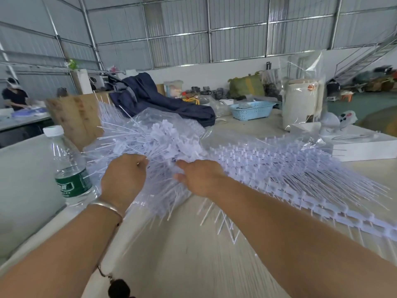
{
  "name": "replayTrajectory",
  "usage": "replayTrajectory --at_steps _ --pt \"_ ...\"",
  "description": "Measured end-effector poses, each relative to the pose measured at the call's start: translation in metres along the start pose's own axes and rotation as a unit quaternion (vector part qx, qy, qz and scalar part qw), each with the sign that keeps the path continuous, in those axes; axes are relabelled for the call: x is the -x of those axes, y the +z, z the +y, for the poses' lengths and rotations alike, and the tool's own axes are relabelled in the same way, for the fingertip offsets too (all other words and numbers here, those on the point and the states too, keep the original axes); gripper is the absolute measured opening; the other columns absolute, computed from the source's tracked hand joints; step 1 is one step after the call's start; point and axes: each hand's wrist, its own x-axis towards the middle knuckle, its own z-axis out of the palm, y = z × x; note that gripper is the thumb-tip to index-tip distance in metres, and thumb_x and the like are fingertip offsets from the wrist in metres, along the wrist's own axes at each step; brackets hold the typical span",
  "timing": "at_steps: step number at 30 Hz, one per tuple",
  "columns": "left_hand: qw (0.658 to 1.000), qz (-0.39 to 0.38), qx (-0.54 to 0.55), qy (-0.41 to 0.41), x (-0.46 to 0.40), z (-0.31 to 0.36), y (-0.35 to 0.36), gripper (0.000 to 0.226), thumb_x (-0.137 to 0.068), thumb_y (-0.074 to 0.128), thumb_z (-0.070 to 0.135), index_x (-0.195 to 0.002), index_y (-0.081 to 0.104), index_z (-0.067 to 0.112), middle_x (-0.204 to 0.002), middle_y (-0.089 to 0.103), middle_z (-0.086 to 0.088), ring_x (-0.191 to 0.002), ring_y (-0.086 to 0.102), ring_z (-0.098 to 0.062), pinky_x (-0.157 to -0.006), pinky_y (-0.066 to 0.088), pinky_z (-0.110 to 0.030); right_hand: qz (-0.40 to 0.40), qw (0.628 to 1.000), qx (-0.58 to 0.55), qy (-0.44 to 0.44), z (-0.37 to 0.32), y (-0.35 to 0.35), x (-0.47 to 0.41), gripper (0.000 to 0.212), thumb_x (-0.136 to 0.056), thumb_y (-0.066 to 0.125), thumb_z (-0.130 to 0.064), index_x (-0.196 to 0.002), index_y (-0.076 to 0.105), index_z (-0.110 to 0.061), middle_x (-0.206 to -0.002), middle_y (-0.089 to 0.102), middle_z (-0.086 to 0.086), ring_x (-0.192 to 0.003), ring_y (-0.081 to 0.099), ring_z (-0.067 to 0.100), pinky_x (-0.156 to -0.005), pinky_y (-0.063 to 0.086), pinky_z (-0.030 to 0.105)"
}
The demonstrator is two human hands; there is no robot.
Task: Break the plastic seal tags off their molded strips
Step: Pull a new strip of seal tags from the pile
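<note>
- Head view: both hands work at a heap of seal tags (163,145) lying in a clear bag on the bench (193,254).
- Left hand (123,179) has fingers curled into the heap, gripping tags; right hand (199,177) also grips into it, fingers mostly hidden.
- Molded strips (300,179) lie stacked to the right, tags unbroken: judged much work remains.
- Water bottle (68,168) stands just beside the left wrist, near the bench edge; knock risk.
- Near bench surface offers open room.
</note>
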Motion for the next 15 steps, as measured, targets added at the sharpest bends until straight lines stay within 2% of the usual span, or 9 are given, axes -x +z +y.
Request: replayTrajectory --at_steps 2,3,4,5,6,8,10,12,15 --pt "0.999 0.015 -0.037 0.028 0.001 -0.001 -0.005 0.024 -0.097 0.053 0.024 -0.105 0.075 0.017 -0.104 0.071 -0.011 -0.099 0.062 -0.036 -0.083 0.051 -0.041 0.066 0.997 -0.018 0.036 -0.005 -0.002 -0.007 0.044 -0.102 0.029 -0.050 -0.119 0.054 -0.019 -0.083 0.053 0.003 -0.089 0.059 0.026 -0.054 0.036 0.030" --pt "0.998 0.023 -0.045 0.039 0.001 -0.001 -0.006 0.024 -0.098 0.053 0.025 -0.105 0.075 0.018 -0.104 0.071 -0.010 -0.099 0.062 -0.035 -0.082 0.052 -0.041 0.090 0.993 -0.038 0.068 -0.006 -0.004 -0.009 0.040 -0.101 0.033 -0.049 -0.102 0.056 -0.016 -0.072 0.045 0.000 -0.080 0.057 0.023 -0.050 0.032 0.028" --pt "0.997 0.028 -0.047 0.047 0.000 -0.001 -0.008 0.024 -0.097 0.053 0.025 -0.103 0.075 0.017 -0.103 0.071 -0.009 -0.097 0.062 -0.034 -0.080 0.052 -0.041 0.108 0.988 -0.050 0.094 -0.006 -0.005 -0.011 0.030 -0.101 0.041 -0.042 -0.095 0.054 -0.015 -0.069 0.044 -0.001 -0.078 0.058 0.023 -0.050 0.031 0.028" --pt "0.997 0.030 -0.046 0.054 0.000 -0.001 -0.009 0.024 -0.097 0.054 0.025 -0.100 0.076 0.017 -0.101 0.071 -0.008 -0.094 0.062 -0.033 -0.078 0.053 -0.041 0.118 0.984 -0.060 0.115 -0.005 -0.007 -0.011 0.017 -0.098 0.049 -0.030 -0.097 0.053 -0.013 -0.074 0.050 0.000 -0.082 0.061 0.024 -0.053 0.034 0.029" --pt "0.996 0.033 -0.048 0.063 0.000 -0.001 -0.009 0.023 -0.097 0.054 0.026 -0.098 0.076 0.017 -0.098 0.071 -0.008 -0.092 0.062 -0.033 -0.075 0.053 -0.040 0.127 0.980 -0.078 0.135 -0.003 -0.009 -0.011 0.013 -0.093 0.054 -0.018 -0.104 0.053 -0.010 -0.083 0.058 0.004 -0.087 0.063 0.027 -0.056 0.038 0.030" --pt "0.992 0.044 -0.061 0.098 0.000 0.001 -0.008 0.022 -0.096 0.056 0.027 -0.095 0.077 0.020 -0.091 0.068 -0.008 -0.087 0.061 -0.033 -0.069 0.051 -0.036 0.146 0.962 -0.151 0.177 0.004 -0.011 -0.009 0.027 -0.087 0.054 -0.005 -0.114 0.051 -0.003 -0.092 0.059 0.011 -0.085 0.061 0.029 -0.060 0.041 0.032" --pt "0.986 0.055 -0.072 0.143 0.002 0.005 -0.004 0.021 -0.095 0.056 0.028 -0.097 0.077 0.025 -0.083 0.060 -0.004 -0.084 0.060 -0.032 -0.062 0.041 -0.031 0.173 0.936 -0.235 0.198 0.010 -0.015 -0.006 0.029 -0.086 0.052 0.000 -0.115 0.051 -0.001 -0.091 0.058 0.012 -0.080 0.059 0.029 -0.062 0.047 0.033" --pt "0.973 0.039 -0.127 0.188 0.001 0.013 0.007 0.022 -0.097 0.053 0.027 -0.099 0.075 0.024 -0.081 0.051 -0.003 -0.082 0.059 -0.031 -0.060 0.035 -0.030 0.202 0.916 -0.288 0.193 0.012 -0.019 -0.003 0.031 -0.091 0.049 -0.001 -0.122 0.053 0.001 -0.103 0.064 0.017 -0.086 0.064 0.033 -0.073 0.055 0.039" --pt "0.949 -0.032 -0.246 0.193 -0.007 0.033 0.031 0.023 -0.095 0.048 0.016 -0.105 0.068 0.018 -0.093 0.053 -0.007 -0.090 0.060 -0.030 -0.063 0.037 -0.033 0.253 0.907 -0.299 0.156 0.008 -0.026 -0.003 0.033 -0.095 0.048 -0.003 -0.127 0.054 0.001 -0.110 0.066 0.021 -0.098 0.064 0.035 -0.084 0.053 0.043"
